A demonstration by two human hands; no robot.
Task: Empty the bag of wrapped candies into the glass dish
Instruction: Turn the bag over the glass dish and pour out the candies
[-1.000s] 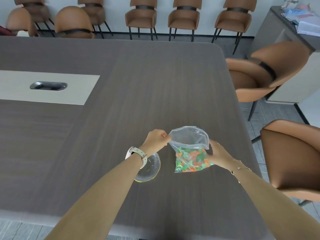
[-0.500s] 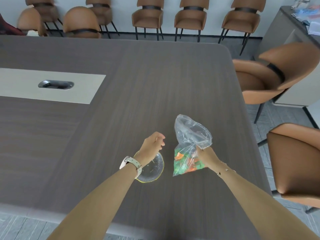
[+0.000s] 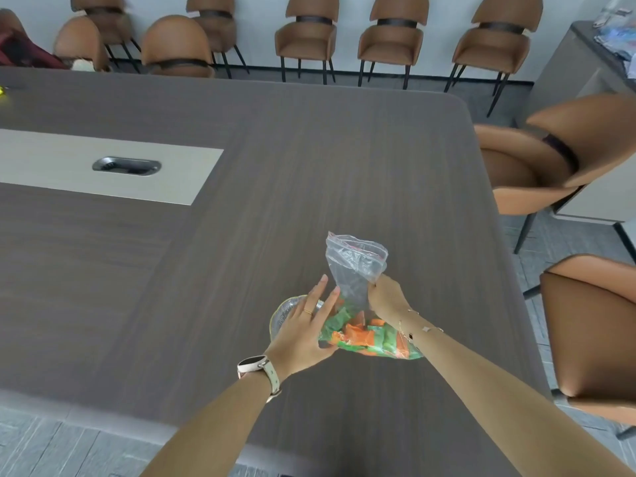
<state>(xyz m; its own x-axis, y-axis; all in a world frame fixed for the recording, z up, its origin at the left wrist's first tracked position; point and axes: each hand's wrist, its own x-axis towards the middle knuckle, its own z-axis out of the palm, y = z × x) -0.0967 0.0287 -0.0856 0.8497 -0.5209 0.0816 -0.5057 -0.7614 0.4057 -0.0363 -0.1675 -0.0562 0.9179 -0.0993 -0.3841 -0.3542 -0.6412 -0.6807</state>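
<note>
Big dark wood table (image 3: 206, 304) under everything, grey floor along the near edge. Two bare arms reaching in from the bottom.

Closest in, a pale watch (image 3: 258, 368) on the left wrist. Left hand (image 3: 303, 333) flat and spread wide, fingers straight, pressed against the left side of the bag (image 3: 358, 270), thumb tucked under it. Not squeezing, just holding it steady. A thin ring on one finger.

Right hand (image 3: 385, 297) closed tight, pinching the bag at its middle. A fine gold bracelet (image 3: 418, 327) on that wrist.

Clear plastic bag up off the table, between both hands. Lots of green and orange wrapped candies (image 3: 364, 337) piled in the low, fat part, lying partly behind the right wrist. Empty crinkly top sticking up above the fist, with a red zip line across the mouth. Mouth maybe a little open, hard to tell.

Glass dish (image 3: 284, 309) on the table right beside the bag, mostly hidden behind the left hand. Only its left rim showing, with a thin yellow edge. No candies seen in that part.

Farther back, a light panel (image 3: 103, 166) set in the table with a dark oval slot. Brown chairs (image 3: 390, 36) lined up by the far wall, two more at the right side.
</note>
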